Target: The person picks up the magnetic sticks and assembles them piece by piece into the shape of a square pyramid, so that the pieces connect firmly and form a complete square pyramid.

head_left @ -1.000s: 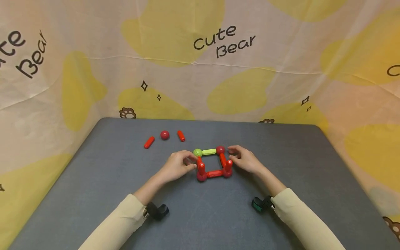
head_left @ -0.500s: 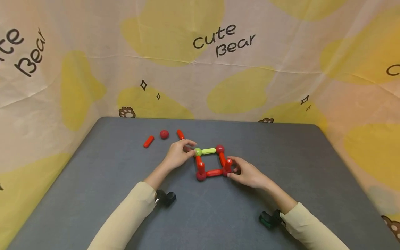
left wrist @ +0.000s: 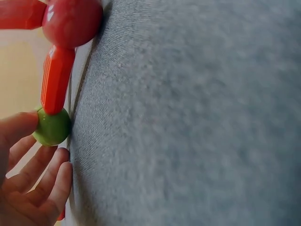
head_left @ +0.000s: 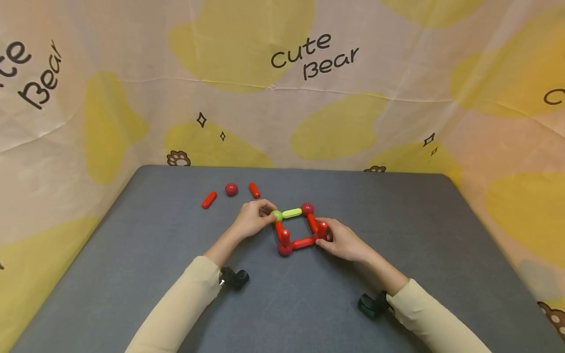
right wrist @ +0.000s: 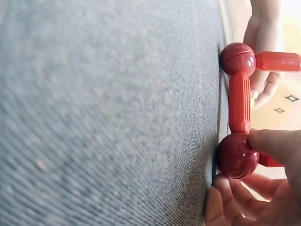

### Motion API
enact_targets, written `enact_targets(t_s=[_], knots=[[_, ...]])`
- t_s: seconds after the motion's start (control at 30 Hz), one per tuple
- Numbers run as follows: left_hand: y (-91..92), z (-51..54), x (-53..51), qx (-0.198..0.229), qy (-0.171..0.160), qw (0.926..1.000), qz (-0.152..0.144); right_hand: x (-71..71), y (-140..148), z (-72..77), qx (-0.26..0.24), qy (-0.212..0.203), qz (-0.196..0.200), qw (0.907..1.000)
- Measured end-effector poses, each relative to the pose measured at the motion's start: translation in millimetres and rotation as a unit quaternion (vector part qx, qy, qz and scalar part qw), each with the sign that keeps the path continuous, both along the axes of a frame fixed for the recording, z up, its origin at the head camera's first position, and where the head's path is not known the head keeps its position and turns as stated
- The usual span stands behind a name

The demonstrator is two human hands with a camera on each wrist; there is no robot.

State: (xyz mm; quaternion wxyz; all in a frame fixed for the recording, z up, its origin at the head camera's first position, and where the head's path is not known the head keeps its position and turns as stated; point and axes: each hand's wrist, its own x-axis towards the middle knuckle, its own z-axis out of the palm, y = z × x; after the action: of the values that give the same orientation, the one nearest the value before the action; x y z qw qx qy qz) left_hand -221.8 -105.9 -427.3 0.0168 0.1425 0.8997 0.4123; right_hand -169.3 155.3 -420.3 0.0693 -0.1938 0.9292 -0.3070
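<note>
A four-sided frame of rods and balls lies on the table, with a green ball (head_left: pixel 276 215) at back left, a light green rod (head_left: pixel 292 214) along the back and a red ball (head_left: pixel 307 209) at back right. Red rods stand up from the two front balls. My left hand (head_left: pixel 253 218) pinches the green ball (left wrist: pixel 52 127) between thumb and fingers. With thumb and fingers, my right hand (head_left: pixel 346 241) grips the front right red ball (right wrist: pixel 237 156). The front left red ball (head_left: pixel 285 249) is untouched.
Behind and left of the frame lie a red rod (head_left: pixel 209 200), a loose red ball (head_left: pixel 231 189) and another red rod (head_left: pixel 254 190) on the grey table (head_left: pixel 282 309). A patterned cloth (head_left: pixel 247 59) hangs around the table.
My left hand moved back from the frame's left side to the green ball. My right hand came forward to the front right ball. The frame has turned slightly, its right side shifting back and left.
</note>
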Motion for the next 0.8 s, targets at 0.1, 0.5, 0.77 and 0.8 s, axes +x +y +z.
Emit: enact_targets(t_s=[0.1,0.5,0.77,0.8], knots=[[-2.8,-0.4,2.2,0.001,-0.003,1.0000,-0.005,-2.5,-0.1,1.0,-0.001,0.001,-0.004,1.0000],[-9.2,5.2,18.7,-0.004,-0.020,0.9993,-0.031,-17.0,2.2,-5.5,-0.024,0.041,-0.009,0.9988],[-11.3,7.7,28.9,-0.007,-0.030,0.9984,-0.048,-24.7,0.5,-4.6,-0.024,0.036,-0.014,0.9990],[-11.6,7.9,30.0,-0.007,-0.031,0.9982,-0.050,-25.5,0.1,-4.4,-0.023,0.036,-0.014,0.9990]])
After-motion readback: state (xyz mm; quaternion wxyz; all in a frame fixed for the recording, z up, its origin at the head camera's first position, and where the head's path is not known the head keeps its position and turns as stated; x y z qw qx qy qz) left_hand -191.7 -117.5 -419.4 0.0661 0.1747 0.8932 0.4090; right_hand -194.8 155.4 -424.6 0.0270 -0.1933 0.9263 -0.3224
